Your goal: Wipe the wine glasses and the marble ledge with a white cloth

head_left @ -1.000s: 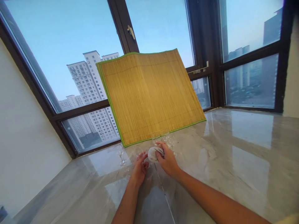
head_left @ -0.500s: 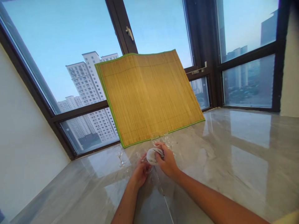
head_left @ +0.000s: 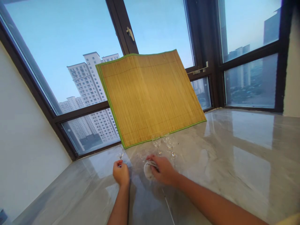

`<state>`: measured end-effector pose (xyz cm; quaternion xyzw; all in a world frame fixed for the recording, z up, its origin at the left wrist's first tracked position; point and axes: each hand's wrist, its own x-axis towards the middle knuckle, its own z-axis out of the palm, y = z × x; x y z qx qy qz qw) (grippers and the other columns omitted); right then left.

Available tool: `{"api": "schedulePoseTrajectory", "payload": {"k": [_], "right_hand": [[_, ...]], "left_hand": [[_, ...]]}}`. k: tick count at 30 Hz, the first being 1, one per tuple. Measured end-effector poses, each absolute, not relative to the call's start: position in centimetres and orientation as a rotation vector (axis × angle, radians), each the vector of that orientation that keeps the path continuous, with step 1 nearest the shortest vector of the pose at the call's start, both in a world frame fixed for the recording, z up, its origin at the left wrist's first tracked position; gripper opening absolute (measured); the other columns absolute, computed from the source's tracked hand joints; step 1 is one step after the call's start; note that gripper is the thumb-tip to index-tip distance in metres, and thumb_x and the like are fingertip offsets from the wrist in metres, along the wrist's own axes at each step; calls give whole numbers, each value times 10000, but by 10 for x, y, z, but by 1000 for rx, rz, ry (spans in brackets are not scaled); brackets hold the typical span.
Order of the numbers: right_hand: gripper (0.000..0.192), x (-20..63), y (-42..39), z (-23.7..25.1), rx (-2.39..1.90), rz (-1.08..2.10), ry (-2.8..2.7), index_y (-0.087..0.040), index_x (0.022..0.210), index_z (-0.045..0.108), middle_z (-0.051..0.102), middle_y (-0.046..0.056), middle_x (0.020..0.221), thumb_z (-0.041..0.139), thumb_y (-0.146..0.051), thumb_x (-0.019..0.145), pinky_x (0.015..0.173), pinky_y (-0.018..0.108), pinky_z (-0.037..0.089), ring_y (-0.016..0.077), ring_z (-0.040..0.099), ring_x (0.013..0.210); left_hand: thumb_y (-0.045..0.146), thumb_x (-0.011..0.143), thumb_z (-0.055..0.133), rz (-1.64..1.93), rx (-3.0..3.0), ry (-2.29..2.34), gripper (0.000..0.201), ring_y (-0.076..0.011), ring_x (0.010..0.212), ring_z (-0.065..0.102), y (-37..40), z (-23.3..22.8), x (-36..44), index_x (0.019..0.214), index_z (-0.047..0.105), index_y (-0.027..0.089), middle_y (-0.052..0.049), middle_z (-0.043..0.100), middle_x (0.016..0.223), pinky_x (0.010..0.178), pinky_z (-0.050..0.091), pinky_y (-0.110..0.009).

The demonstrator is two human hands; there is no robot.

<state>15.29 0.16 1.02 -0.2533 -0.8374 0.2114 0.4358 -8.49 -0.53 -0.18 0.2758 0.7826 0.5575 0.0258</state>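
My left hand [head_left: 121, 173] is at the left, its fingers pinched at the lower stem of a small clear stemmed glass [head_left: 120, 154]. The base of that glass is mostly hidden by the fingers. My right hand [head_left: 164, 170] is closed round a bunched whitish cloth [head_left: 148, 171], low over the grey marble-look surface [head_left: 201, 178]. Beyond the right hand, several more clear stemmed glasses stand close together, among them one glass [head_left: 157, 144] and another glass [head_left: 172, 149]. Their thin outlines are hard to separate.
A tan bamboo mat [head_left: 152, 97] with green edging leans against the window behind the glasses. Dark window frames [head_left: 79, 112] border the glossy surface, and a white wall [head_left: 28, 134] rises at the left. A window handle [head_left: 130, 33] sticks out above the mat.
My left hand has moved left, away from the cloth, to the glass standing there. My right hand and the cloth have come slightly lower and nearer, uncovering the glasses behind.
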Motion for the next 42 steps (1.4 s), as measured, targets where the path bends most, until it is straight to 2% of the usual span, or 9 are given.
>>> {"api": "schedulePoseTrajectory", "payload": {"k": [3, 7, 10, 14, 21, 27, 32, 37, 42], "right_hand": [[535, 147, -1, 4, -591, 484, -2340, -212, 1332, 548, 710, 73, 1169, 510, -192, 799, 879, 307, 469, 229, 669, 1023], [575, 139, -3, 2, -606, 365, -2554, -219, 1402, 517, 722, 111, 1144, 487, -220, 828, 829, 334, 479, 265, 684, 987], [552, 134, -6, 5, -697, 300, -2599, -202, 1386, 537, 729, 133, 1111, 478, -249, 839, 792, 331, 476, 271, 689, 961], [534, 129, -10, 9, -776, 286, -2609, -188, 1390, 517, 729, 139, 1093, 447, -270, 867, 760, 324, 471, 260, 692, 933], [354, 127, -7, 6, -928, 258, -2586, -183, 1157, 642, 748, 128, 995, 483, -297, 861, 720, 325, 474, 263, 706, 869], [262, 128, -4, 5, -1144, 209, -2468, -158, 1044, 661, 746, 148, 930, 502, -247, 856, 685, 327, 479, 274, 714, 829], [240, 135, 4, 9, -1336, 247, -2361, -143, 1018, 672, 743, 171, 940, 529, -212, 838, 700, 351, 493, 290, 718, 853], [245, 144, 15, 8, -1441, 246, -2292, -134, 1011, 669, 743, 191, 937, 510, -162, 826, 682, 378, 493, 317, 720, 861], [247, 147, 22, 6, -1457, 252, -2267, -123, 1010, 669, 745, 194, 931, 525, -162, 814, 672, 375, 481, 331, 721, 859]], "left_hand": [[257, 799, 484, 1670, 918, 2583, 299, -275, 1080, 585, -5, -4, -92, 1089, 538, 209, -112, 608, 1164, 907, 437, -376], [225, 808, 482, 1532, 1034, 2622, 382, -239, 1067, 623, 2, -10, -91, 1189, 470, 201, -111, 635, 1169, 899, 453, -338], [211, 791, 494, 1402, 1071, 2664, 300, -290, 1100, 618, 5, -14, -89, 1088, 538, 203, -133, 654, 1144, 969, 417, -422], [232, 772, 527, 1236, 1152, 2745, 246, -363, 1232, 536, 6, -17, -87, 990, 640, 220, -159, 593, 1294, 1087, 251, -567], [285, 791, 513, 1041, 1296, 2753, 305, -360, 1175, 580, 5, -18, -85, 1024, 697, 215, -154, 607, 1299, 1129, 156, -607], [330, 768, 541, 1024, 1261, 2771, 264, -359, 1201, 569, 6, -18, -87, 964, 684, 225, -144, 598, 1323, 1117, 223, -569], [359, 792, 511, 1055, 1201, 2774, 341, -352, 1166, 597, 8, -18, -89, 1079, 609, 204, -165, 663, 1201, 1092, 276, -540], [380, 825, 472, 1082, 1133, 2762, 343, -342, 1140, 617, 7, -15, -88, 1108, 551, 203, -173, 700, 1105, 1058, 320, -504], [393, 842, 449, 1100, 1082, 2757, 426, -344, 1152, 618, 5, -11, -85, 1213, 481, 185, -182, 695, 1119, 1009, 369, -467]]}}
